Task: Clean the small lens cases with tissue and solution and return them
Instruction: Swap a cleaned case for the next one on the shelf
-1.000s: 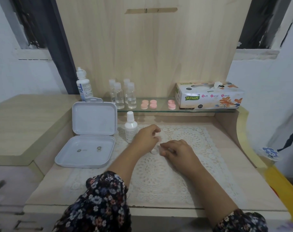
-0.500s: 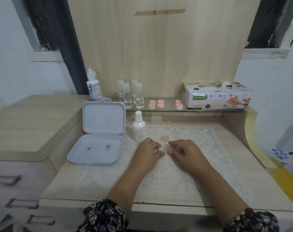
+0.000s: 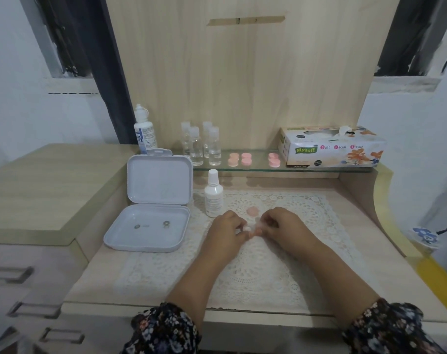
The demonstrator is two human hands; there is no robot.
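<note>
A: Since the picture a second ago, the left hand (image 3: 227, 229) has drawn back from beside the white bottle to meet the right hand (image 3: 281, 226), and a pink cap (image 3: 252, 211) now lies bare on the lace mat (image 3: 281, 272) where that hand had covered it.

B: And the hands now?

A: Both are curled, fingertips together over a small lens case (image 3: 254, 230); a white part and a pink part show between them. Each hand pinches one end of it. Which part each holds cannot be told.

B: How should such a case handle?

A: Judged from its look, it is light, hard plastic, and slick once wetted with solution. A pinch on the rim of each cup with the thumb opposite should serve better than a grip on the flat face, which may let it squirt out.

B: What lies around them?

A: The white bottle (image 3: 213, 198) stands just beyond the left hand; the open white box (image 3: 150, 226) lies to its left on the tabletop (image 3: 370, 277). On the glass shelf (image 3: 255, 167) behind are more pink cases (image 3: 240, 159), clear vials (image 3: 204, 146) and the tissue box (image 3: 332, 148), well apart from the hands.
</note>
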